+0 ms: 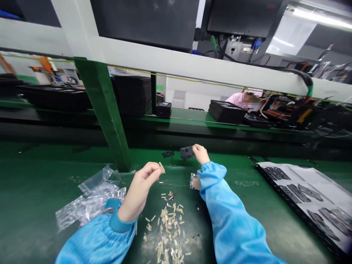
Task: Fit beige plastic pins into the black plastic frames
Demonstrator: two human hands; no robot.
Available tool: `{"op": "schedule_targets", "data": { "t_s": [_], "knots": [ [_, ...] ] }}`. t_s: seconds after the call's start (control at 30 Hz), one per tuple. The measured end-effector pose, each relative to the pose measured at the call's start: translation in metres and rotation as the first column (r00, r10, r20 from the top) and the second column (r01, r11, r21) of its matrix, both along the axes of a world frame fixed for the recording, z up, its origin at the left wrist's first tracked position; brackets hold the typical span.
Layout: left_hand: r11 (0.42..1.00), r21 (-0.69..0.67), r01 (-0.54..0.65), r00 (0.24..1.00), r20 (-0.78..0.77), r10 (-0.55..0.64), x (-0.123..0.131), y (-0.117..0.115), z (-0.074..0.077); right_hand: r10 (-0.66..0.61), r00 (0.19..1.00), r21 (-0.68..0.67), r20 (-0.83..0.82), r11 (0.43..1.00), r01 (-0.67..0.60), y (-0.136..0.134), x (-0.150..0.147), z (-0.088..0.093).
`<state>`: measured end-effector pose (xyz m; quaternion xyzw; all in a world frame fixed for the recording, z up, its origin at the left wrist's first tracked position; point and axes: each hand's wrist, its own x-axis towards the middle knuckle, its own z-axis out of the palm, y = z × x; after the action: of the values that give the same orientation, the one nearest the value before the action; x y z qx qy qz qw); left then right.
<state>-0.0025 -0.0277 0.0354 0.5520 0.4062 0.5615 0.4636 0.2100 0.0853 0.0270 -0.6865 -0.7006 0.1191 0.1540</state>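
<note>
In right hand — flat black part

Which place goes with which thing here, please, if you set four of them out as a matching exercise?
Things:
1. small tan strip
2. dark flat part
3. clear bags
4. tray

Places:
A. at the far right
B. pinched in the left hand
C. lying at the left
D. held by the right hand

Pairs: 1-B, 2-D, 3-C, 4-A.
</note>
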Motion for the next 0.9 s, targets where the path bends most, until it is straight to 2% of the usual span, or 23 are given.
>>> {"op": "schedule_targets", "data": {
  "t_s": [0.13, 0.23, 0.33, 0.4, 0.47, 0.5, 0.6, 0.7, 0.9],
  "knots": [
    [0.999, 0.047, -0.002, 0.982, -0.188, 0.011, 0.001, 0.004, -0.004, 0.293, 0.942, 0.076, -0.16, 0.956, -0.285, -0.052, -0.026, 0.019],
    [0.983, 0.055, 0.174, 0.923, -0.357, -0.143, 0.002, 0.002, -0.003, 0.431, 0.876, 0.132, -0.216, 0.902, -0.411, -0.083, -0.033, 0.024],
    [0.948, -0.005, 0.318, 0.842, -0.459, -0.285, 0.006, -0.001, -0.002, 0.454, 0.848, 0.233, -0.274, 0.887, -0.399, -0.094, -0.034, 0.02],
    [0.944, -0.029, 0.328, 0.835, -0.458, -0.304, 0.008, -0.003, -0.002, 0.401, 0.869, 0.365, -0.29, 0.886, -0.287, -0.097, -0.034, 0.016],
    [0.962, -0.017, 0.272, 0.873, -0.417, -0.254, 0.01, -0.003, -0.003, 0.364, 0.894, 0.526, -0.26, 0.83, -0.185, -0.102, -0.036, 0.013],
    [0.973, -0.003, 0.229, 0.896, -0.39, -0.212, 0.009, -0.003, -0.004, 0.378, 0.898, 0.588, -0.226, 0.787, -0.184, -0.106, -0.038, 0.013],
    [0.992, 0.064, 0.11, 0.934, -0.349, -0.081, 0.008, -0.005, -0.003, 0.471, 0.879, 0.642, -0.076, 0.698, -0.318, -0.118, -0.047, 0.014],
    [0.987, 0.148, 0.07, 0.917, -0.399, -0.005, 0.006, -0.008, 0.001, 0.46, 0.886, 0.649, 0.064, 0.655, -0.387, -0.127, -0.055, 0.014],
    [0.954, 0.291, 0.075, 0.831, -0.547, 0.102, 0.007, -0.016, 0.005, 0.383, 0.9, 0.701, 0.208, 0.583, -0.41, -0.129, -0.06, 0.012]
  ]
}}
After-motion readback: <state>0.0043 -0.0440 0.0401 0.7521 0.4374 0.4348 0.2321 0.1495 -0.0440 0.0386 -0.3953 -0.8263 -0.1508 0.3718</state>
